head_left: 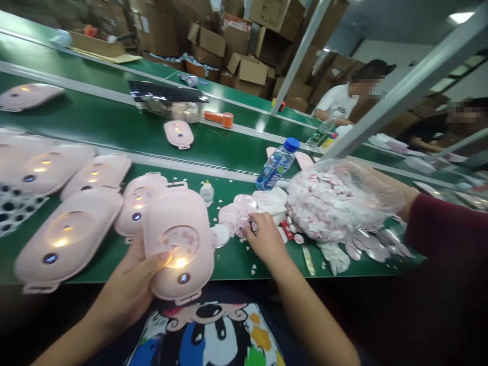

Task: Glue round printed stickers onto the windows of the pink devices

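Note:
My left hand [133,279] holds a pale pink rounded plastic belt unit [177,203] upright, thumb across its front. The unit has strap slots at both ends, a round patterned recess, a glowing yellow light and a small lit display. Over a cluster of round pink discs [227,216], my right hand [267,239] has thumb and forefinger closed on the edge of one disc. Left of the held unit lie more lit pink units [76,223], one [133,198] partly behind it. A small clear dropper bottle [207,193] stands between the unit and the discs.
A clear plastic bag [335,203] full of small pale pieces sits at the right, beside another person's maroon sleeve [442,239]. A blue-capped bottle [277,163] stands behind the discs. An orange tool [219,119] lies farther back. People sit across the line.

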Available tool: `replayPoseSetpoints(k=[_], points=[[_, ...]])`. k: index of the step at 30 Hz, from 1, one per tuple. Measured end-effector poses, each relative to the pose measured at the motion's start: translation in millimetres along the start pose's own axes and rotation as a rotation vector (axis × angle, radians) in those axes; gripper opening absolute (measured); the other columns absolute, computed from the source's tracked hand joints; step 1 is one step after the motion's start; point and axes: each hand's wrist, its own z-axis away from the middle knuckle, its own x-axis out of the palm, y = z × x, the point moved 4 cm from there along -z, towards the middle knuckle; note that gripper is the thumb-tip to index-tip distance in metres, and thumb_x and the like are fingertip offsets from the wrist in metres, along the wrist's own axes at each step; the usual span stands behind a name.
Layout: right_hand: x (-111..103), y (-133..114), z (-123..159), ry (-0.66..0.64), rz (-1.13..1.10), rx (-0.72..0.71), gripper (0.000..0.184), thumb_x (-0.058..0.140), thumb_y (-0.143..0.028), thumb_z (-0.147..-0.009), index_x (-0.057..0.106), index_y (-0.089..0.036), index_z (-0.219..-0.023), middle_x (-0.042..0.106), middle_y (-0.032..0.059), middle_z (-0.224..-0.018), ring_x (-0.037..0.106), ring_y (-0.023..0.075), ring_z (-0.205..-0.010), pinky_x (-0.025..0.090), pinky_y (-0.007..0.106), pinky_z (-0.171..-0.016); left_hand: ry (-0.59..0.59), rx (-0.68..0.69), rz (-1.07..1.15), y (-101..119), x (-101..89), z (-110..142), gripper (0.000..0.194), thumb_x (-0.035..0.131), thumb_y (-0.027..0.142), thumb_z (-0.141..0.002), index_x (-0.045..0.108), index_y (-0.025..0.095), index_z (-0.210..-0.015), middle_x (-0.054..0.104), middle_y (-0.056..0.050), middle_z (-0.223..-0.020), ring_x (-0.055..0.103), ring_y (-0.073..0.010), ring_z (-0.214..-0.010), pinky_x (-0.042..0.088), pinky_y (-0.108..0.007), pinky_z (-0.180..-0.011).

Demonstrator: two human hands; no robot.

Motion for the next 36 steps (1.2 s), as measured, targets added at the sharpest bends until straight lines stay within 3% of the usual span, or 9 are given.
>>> replayPoseSetpoints(k=[3, 7, 10, 15, 20, 24, 30, 33, 36], points=[[-11.1, 3.8, 0.1, 0.106, 0.067, -0.007, 0.034, 0.058, -0.031, -0.087, 0.062, -0.017, -0.118, 0.059, 0.0112, -0.105, 0.059, 0.0240, -0.100, 0.050, 0.038, -0.087, -0.002, -0.021, -0.081, -2.0, -4.1, -6.9, 0.081, 0.085, 0.033, -0.061, 0.052, 0.041, -0.134, 0.068, -0.001, -0.122, 0.064, -0.0360, -0.111, 0.065, -0.037, -0.070], [-54.8, -3.9, -3.4, 0.178, 0.068, -0.057, 0.026, 0.048, -0.030, -0.093, 0.065, -0.018, -0.107, 0.060, 0.0097, -0.099, 0.057, 0.0228, -0.098, 0.047, 0.038, -0.091, -0.054, -0.006, -0.158, -3.2, -7.2, -10.9, 0.073, 0.085, 0.036, -0.064, 0.056, 0.038, -0.131, 0.070, -0.004, -0.116, 0.066, -0.0359, -0.105, 0.065, -0.039, -0.071], [-66.0, -5.0, -11.0, 0.101, 0.035, -0.078, 0.024, 0.049, -0.028, -0.092, 0.065, -0.019, -0.107, 0.063, 0.0089, -0.102, 0.059, 0.0225, -0.098, 0.047, 0.038, -0.089, -0.089, 0.040, -0.160, -1.1, -6.1, -10.3, 0.072, 0.082, 0.034, -0.069, 0.052, 0.036, -0.135, 0.068, -0.005, -0.120, 0.067, -0.0307, -0.102, 0.063, -0.034, -0.075], [-18.2, -13.3, -31.1, -0.141, -0.001, -0.124, 0.029, 0.055, -0.024, -0.088, 0.065, -0.020, -0.115, 0.065, 0.0085, -0.113, 0.058, 0.0240, -0.110, 0.045, 0.040, -0.098, -0.054, 0.105, -0.119, 2.3, -7.1, -8.4, 0.068, 0.077, 0.033, -0.076, 0.049, 0.030, -0.138, 0.066, -0.006, -0.123, 0.064, -0.0274, -0.109, 0.059, -0.030, -0.083], [49.7, -32.9, -74.6, -0.176, -0.040, -0.093, 0.066, 0.070, -0.034, -0.076, 0.049, -0.020, -0.137, 0.044, 0.0163, -0.143, 0.043, 0.0357, -0.131, 0.036, 0.055, -0.107, -0.036, 0.104, -0.047, 2.0, -7.2, -3.1, 0.067, 0.076, 0.030, -0.078, 0.048, 0.026, -0.138, 0.069, -0.007, -0.117, 0.066, -0.0267, -0.104, 0.059, -0.031, -0.081], [71.2, -54.6, -95.0, -0.175, -0.136, -0.158, 0.043, 0.070, -0.028, -0.074, 0.060, -0.022, -0.116, 0.044, 0.0142, -0.146, 0.036, 0.0400, -0.136, 0.027, 0.065, -0.108, -0.097, 0.104, -0.064, -1.8, -14.5, 2.8, 0.060, 0.072, 0.029, -0.081, 0.049, 0.025, -0.136, 0.066, -0.008, -0.122, 0.064, -0.0266, -0.108, 0.057, -0.031, -0.085], [-6.8, -64.1, -56.6, -0.108, -0.369, -0.429, 0.041, 0.062, -0.039, -0.088, 0.045, -0.030, -0.124, 0.059, 0.0066, -0.122, 0.057, 0.0233, -0.113, 0.045, 0.044, -0.098, -0.147, 0.230, -0.244, 4.2, -28.6, 15.2, 0.063, 0.066, 0.028, -0.086, 0.040, 0.024, -0.142, 0.061, -0.009, -0.130, 0.057, -0.0280, -0.120, 0.051, -0.036, -0.097], [-53.4, -75.1, -18.9, -0.052, -0.148, -0.734, 0.041, 0.073, -0.032, -0.082, 0.055, -0.027, -0.119, 0.055, 0.0058, -0.104, 0.054, 0.0236, -0.099, 0.044, 0.044, -0.094, -0.208, 0.291, -0.324, 11.0, -23.1, 21.0, 0.064, 0.065, 0.029, -0.087, 0.036, 0.024, -0.144, 0.059, -0.009, -0.131, 0.057, -0.0277, -0.120, 0.050, -0.036, -0.098], [-75.4, -85.5, 10.3, -0.096, 0.055, -0.817, 0.032, 0.066, -0.017, -0.086, 0.057, -0.023, -0.116, 0.050, 0.0064, -0.099, 0.049, 0.0226, -0.093, 0.040, 0.048, -0.096, -0.296, 0.324, -0.406, 13.3, -14.9, 25.2, 0.066, 0.065, 0.031, -0.087, 0.035, 0.027, -0.146, 0.057, -0.008, -0.135, 0.056, -0.0283, -0.120, 0.050, -0.035, -0.098]])
